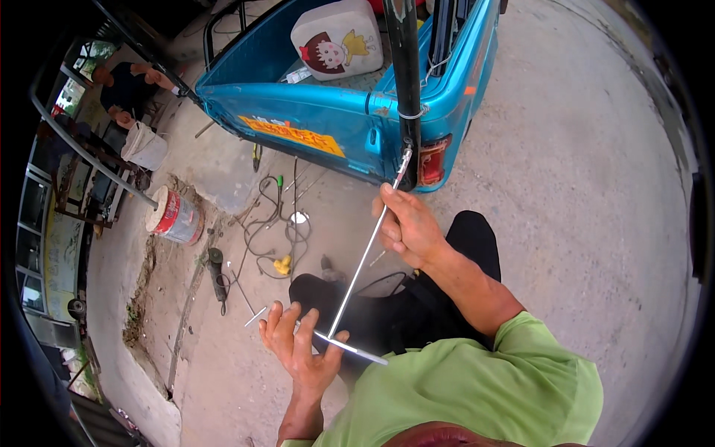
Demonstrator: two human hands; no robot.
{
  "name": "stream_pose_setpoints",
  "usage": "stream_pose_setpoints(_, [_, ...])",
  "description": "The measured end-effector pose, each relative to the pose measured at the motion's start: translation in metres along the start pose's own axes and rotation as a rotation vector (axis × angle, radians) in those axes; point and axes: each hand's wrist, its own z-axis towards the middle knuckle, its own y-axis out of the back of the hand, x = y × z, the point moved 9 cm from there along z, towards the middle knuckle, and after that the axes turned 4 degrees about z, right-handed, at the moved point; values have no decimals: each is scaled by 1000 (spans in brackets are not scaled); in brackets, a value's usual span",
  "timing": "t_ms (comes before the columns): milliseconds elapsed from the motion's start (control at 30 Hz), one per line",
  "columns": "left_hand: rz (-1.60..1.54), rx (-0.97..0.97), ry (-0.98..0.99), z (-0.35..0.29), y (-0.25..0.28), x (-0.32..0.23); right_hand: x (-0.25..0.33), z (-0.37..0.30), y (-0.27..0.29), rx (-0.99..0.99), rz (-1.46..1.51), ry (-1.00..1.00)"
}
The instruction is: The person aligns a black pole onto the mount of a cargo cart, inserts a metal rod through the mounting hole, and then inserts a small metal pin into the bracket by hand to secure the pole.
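A silver T-handle socket wrench (360, 272) slants from the black upright post (406, 74) of a blue cargo bed down toward me. Its socket end meets a bolt low on the post, beside the red tail light (433, 160). Close to that end, my right hand (410, 227) is closed round the shaft, thumb and fingers pinching it. My left hand (302, 346) is at the crossbar, its fingers spread and touching the bar without wrapping it. A second T-handle wrench (255, 316) lies on the ground beyond my left fingers.
The blue cargo bed (313, 104) carries a white plastic jug (339, 41). On the ground lie an angle grinder (217, 279), tangled cables (257, 223) and a yellow plug (282, 264). A bucket with a pole (177, 216) stands left; a person (130, 89) works behind it near a white bucket (144, 146).
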Motion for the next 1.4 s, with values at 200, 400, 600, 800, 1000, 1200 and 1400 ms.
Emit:
stream_pose_setpoints(200, [-968, 278, 180, 5, -40, 5, 8, -3, -5, -1, 29, -23])
stream_pose_setpoints(400, [-2405, 526, 745, -31, -82, -46, 5, 2, -4, 2, -3, -23])
stream_pose_setpoints(600, [-2506, 430, 924, -35, -92, -49, 5, 6, 14, -95, -92, 9])
stream_pose_setpoints(800, [-2321, 439, 600, -31, -96, -44, 35, 23, 29, -23, 198, 228])
stream_pose_setpoints(1000, [-2204, 441, 617, -31, -95, -40, 37, 35, 22, -23, 361, 171])
stream_pose_setpoints(1200, [-2115, 494, 690, -39, -101, -37, 38, 39, 18, 155, 493, 137])
stream_pose_setpoints(1400, [-1968, 515, 665, -38, -95, -33, 38, 41, 16, 245, 580, 103])
